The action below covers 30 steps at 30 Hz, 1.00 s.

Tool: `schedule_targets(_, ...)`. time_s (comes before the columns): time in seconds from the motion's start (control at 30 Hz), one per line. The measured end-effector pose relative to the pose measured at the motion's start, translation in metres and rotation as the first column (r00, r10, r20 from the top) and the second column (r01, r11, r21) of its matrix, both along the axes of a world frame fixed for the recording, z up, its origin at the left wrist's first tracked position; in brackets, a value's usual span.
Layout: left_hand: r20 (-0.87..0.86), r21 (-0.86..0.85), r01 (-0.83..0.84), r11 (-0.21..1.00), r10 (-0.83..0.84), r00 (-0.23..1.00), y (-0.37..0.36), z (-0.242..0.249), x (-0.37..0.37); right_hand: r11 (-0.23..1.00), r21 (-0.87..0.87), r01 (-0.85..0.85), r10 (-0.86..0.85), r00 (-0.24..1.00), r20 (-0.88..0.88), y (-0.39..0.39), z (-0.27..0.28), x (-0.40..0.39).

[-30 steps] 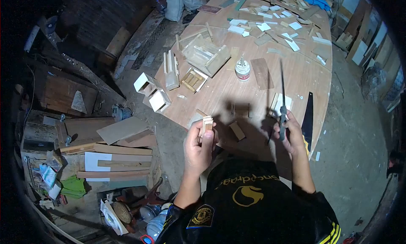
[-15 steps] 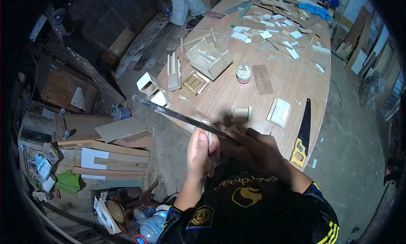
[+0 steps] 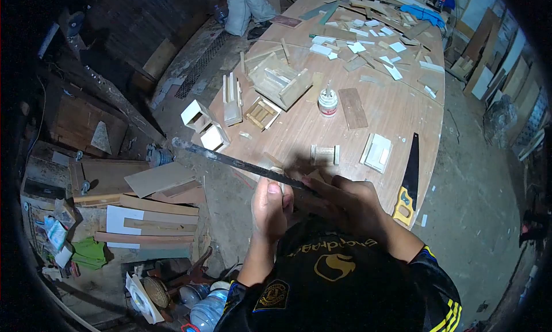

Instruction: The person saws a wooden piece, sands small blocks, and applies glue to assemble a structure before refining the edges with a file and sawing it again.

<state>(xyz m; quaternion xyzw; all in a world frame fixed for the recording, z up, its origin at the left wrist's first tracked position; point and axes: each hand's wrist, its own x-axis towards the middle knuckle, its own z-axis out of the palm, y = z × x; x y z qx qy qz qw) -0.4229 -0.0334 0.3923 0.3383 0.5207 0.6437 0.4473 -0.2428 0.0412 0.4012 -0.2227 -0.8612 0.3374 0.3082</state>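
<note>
My right hand (image 3: 353, 197) is closed around the near end of a long, dark, flat file (image 3: 230, 161), which slants up to the left across the view. In my left hand (image 3: 268, 210) is a small pale wooden piece (image 3: 278, 170), pinched between thumb and fingers. The file passes right over the top of this piece, overlapping it here. Most of the piece is hidden by my fingers and the file. Just beyond my hands, a small wooden frame-like part (image 3: 325, 155) lies on the table (image 3: 299, 130).
A handsaw (image 3: 407, 182) lies at the table's right edge, near a white-topped block (image 3: 377, 152). Further off stand a glue jar (image 3: 328, 103), a flat brown board (image 3: 353, 108) and a wooden box (image 3: 282, 81). Scraps (image 3: 374, 44) cover the far end. Boards (image 3: 149, 217) lie at left.
The file's far tip has dropped slightly and shifted left, its slant now a little flatter. Both hands keep their holds. The whole view has shifted slightly.
</note>
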Motion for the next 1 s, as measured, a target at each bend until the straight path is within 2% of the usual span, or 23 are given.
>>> schedule_targets(0.07,-0.063,0.043,-0.012,0.999,0.014,0.998,-0.001,-0.001,-0.001,1.000,0.010,0.011,-0.011,1.000,-0.017,0.005,-0.017,0.000)
schedule_targets(0.1,-0.061,0.043,-0.011,0.999,0.014,0.998,-0.005,-0.001,-0.001,0.970,-0.107,0.220,-0.201,0.966,0.161,0.016,-0.048,0.000)
schedule_targets(0.13,-0.054,0.056,0.025,0.998,-0.022,0.998,-0.012,-0.001,-0.001,0.882,-0.183,0.434,-0.353,0.867,0.352,0.027,-0.064,0.002)
schedule_targets(0.17,-0.047,0.067,0.067,0.995,-0.064,0.997,-0.017,0.000,-0.002,0.889,0.062,0.453,-0.450,0.842,0.297,0.044,-0.060,0.001)
schedule_targets(0.23,-0.010,0.106,0.078,0.991,-0.078,0.997,-0.006,0.005,-0.005,0.819,-0.249,0.517,-0.530,0.848,0.017,0.054,-0.040,0.009)
schedule_targets(0.27,0.057,0.034,0.047,0.998,-0.049,0.997,-0.001,0.002,-0.006,0.829,-0.242,0.504,-0.516,0.856,0.014,0.055,-0.027,0.009)
schedule_targets(0.3,0.123,-0.065,0.033,0.997,-0.025,0.992,-0.004,0.001,-0.007,0.855,-0.306,0.419,-0.454,0.890,-0.050,0.043,-0.017,0.010)
schedule_targets(0.33,0.113,-0.120,0.046,0.992,-0.033,0.993,-0.001,0.007,-0.005,0.868,-0.361,0.339,-0.406,0.905,-0.125,0.032,-0.013,0.013)
schedule_targets(0.37,0.107,-0.117,0.065,0.991,-0.052,0.993,0.001,0.006,-0.007,0.955,-0.075,0.288,-0.293,0.952,-0.082,0.033,-0.054,0.018)
schedule_targets(0.4,0.210,-0.093,0.141,0.986,-0.118,0.970,0.000,0.005,-0.008,0.839,-0.500,0.216,-0.282,0.958,-0.058,0.027,-0.079,0.015)
schedule_targets(0.43,0.313,-0.065,0.210,0.976,-0.180,0.933,0.001,0.004,-0.009,0.553,-0.826,0.109,-0.257,0.965,-0.045,0.023,-0.089,0.013)
schedule_targets(0.47,0.249,-0.050,0.205,0.978,-0.186,0.950,0.002,0.008,-0.008,0.554,-0.824,0.117,-0.265,0.963,-0.042,0.022,-0.076,0.012)
schedule_targets(0.5,0.251,-0.047,0.207,0.977,-0.189,0.949,0.003,0.008,-0.007,0.919,-0.391,0.051,-0.104,0.988,-0.115,0.022,-0.052,0.010)
schedule_targets(0.53,0.215,-0.050,0.167,0.985,-0.152,0.965,0.004,0.007,-0.007,0.984,0.164,-0.064,0.079,0.993,-0.088,0.023,-0.038,0.008)
schedule_targets(0.6,0.098,-0.044,0.101,0.994,-0.096,0.990,0.002,0.004,-0.007,0.986,0.153,-0.073,0.084,0.994,-0.068,0.020,-0.037,0.006)
schedule_targets(0.67,0.069,-0.002,0.134,0.991,-0.133,0.989,0.000,0.004,-0.009,0.987,0.141,-0.079,0.086,0.995,-0.045,0.024,-0.050,0.005)
schedule_targets(0.73,0.042,0.039,0.175,0.984,-0.176,0.983,0.000,-0.004,-0.011,0.957,0.285,0.057,0.006,0.977,-0.213,0.035,-0.088,0.001)
schedule_targets(0.77,0.053,-0.038,0.127,0.991,-0.125,0.991,0.003,-0.013,-0.011,0.957,0.284,0.055,0.006,0.978,-0.210,0.033,-0.084,0.001)
schedule_targets(0.8,0.057,-0.107,0.074,0.991,-0.068,0.996,0.007,-0.018,-0.012,0.951,0.297,0.084,-0.061,0.994,-0.086,0.033,-0.076,0.000)
schedule_targets(0.83,0.054,-0.104,0.075,0.992,-0.069,0.996,0.008,-0.019,-0.014,0.944,0.308,0.118,-0.136,0.990,0.035,0.031,-0.071,-0.001)
schedule_targets(0.87,0.088,-0.069,0.062,0.996,-0.056,0.995,0.007,-0.012,-0.014,0.943,0.324,0.074,-0.121,0.984,0.129,0.027,-0.070,-0.002)
schedule_targets(0.93,0.098,0.029,0.057,0.998,-0.060,0.993,0.006,-0.005,-0.016,0.956,0.290,0.047,-0.079,0.992,0.102,0.023,-0.066,0.004)
schedule_targets(1.0,0.079,0.022,0.058,0.998,-0.059,0.995,0.005,-0.007,-0.021,0.961,0.275,-0.002,-0.019,0.997,0.073,0.029,-0.066,0.006)
